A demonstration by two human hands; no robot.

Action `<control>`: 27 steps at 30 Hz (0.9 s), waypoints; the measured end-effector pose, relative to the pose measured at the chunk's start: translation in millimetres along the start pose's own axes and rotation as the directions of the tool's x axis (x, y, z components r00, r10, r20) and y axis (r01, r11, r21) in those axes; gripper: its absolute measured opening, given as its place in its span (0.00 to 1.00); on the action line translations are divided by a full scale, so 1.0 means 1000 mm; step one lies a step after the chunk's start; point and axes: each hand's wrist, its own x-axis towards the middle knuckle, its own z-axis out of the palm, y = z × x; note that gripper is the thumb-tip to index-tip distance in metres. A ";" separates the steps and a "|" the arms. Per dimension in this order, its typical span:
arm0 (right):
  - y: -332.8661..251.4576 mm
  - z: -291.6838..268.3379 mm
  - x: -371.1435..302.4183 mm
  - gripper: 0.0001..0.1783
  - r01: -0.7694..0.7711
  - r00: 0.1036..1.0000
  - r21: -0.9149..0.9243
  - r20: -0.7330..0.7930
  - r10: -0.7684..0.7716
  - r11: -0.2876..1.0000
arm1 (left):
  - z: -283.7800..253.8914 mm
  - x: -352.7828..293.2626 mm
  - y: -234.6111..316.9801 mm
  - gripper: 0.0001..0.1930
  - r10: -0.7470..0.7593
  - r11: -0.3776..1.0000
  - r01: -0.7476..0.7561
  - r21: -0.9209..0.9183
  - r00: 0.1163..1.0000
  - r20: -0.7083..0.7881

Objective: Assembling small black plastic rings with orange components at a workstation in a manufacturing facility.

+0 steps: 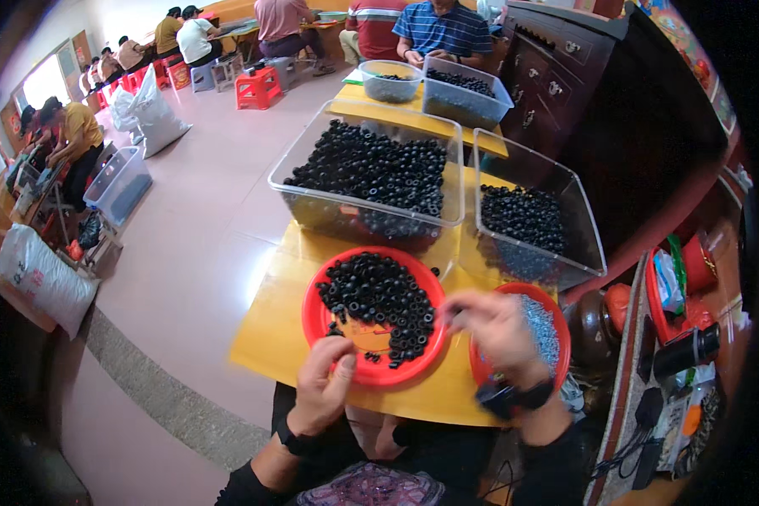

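Observation:
A round red tray [312,325] lies on the yellow tabletop [266,346], scattered with small black ring-shaped parts [379,282]. Over its near left rim, the fingers of my left hand [322,386] are pinched together; anything between them is hidden. My right hand [497,329], smeared by motion, hovers between this tray and a second red dish [564,341]. At its closed fingertips shows a small dark part [453,312]. Small silvery pieces [541,325] fill that dish, partly behind my right hand.
Clear bins of black parts, one large [280,187] and one narrower [597,244], stand beyond the tray. Further back are two smaller tubs and a person in a striped shirt [447,34]. A cluttered shelf [624,405] borders the right; white sacks [156,118] stand left.

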 end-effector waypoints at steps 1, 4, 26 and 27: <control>-0.004 -0.021 0.010 0.10 0.063 0.990 -0.028 -0.121 -0.065 0.998 | -0.009 -0.001 -0.005 0.07 -0.035 0.999 0.038 0.037 0.997 -0.075; -0.020 -0.095 0.027 0.14 0.140 0.921 0.053 -0.374 -0.111 0.989 | -0.020 0.001 -0.017 0.07 -0.178 0.983 0.182 -0.001 0.959 -0.220; 0.047 -0.077 -0.077 0.18 -0.329 0.944 -0.652 -0.213 0.251 0.683 | -0.009 0.028 -0.031 0.11 0.028 0.840 -0.266 0.473 0.892 0.451; 0.056 -0.076 -0.077 0.18 -0.316 0.948 -0.650 -0.201 0.245 0.691 | -0.006 0.026 -0.024 0.11 0.015 0.897 -0.198 0.395 0.907 0.421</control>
